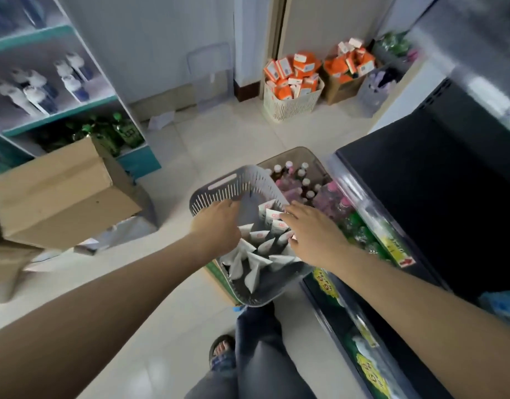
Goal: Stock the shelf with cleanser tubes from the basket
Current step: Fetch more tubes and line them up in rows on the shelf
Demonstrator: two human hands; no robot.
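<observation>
A grey slotted basket (pixel 233 185) sits low in front of me, resting on a green box. Several white cleanser tubes (pixel 255 254) with pink print stand and lean inside it. My left hand (pixel 216 226) reaches into the basket's left side, its fingers curled down among the tubes; whether it grips one is hidden. My right hand (pixel 314 231) hovers over the right rim with fingers spread, fingertips touching the tops of the tubes. A dark shelf unit (pixel 420 203) stands at the right, with green packs on its lower levels.
A clear bin of pink-capped bottles (pixel 305 180) sits behind the basket. Cardboard boxes (pixel 64 194) lie at the left by a white and teal shelf (pixel 61 110) holding bottles. Baskets of orange boxes (pixel 294 82) stand at the far wall. My legs (pixel 259 355) are below the basket.
</observation>
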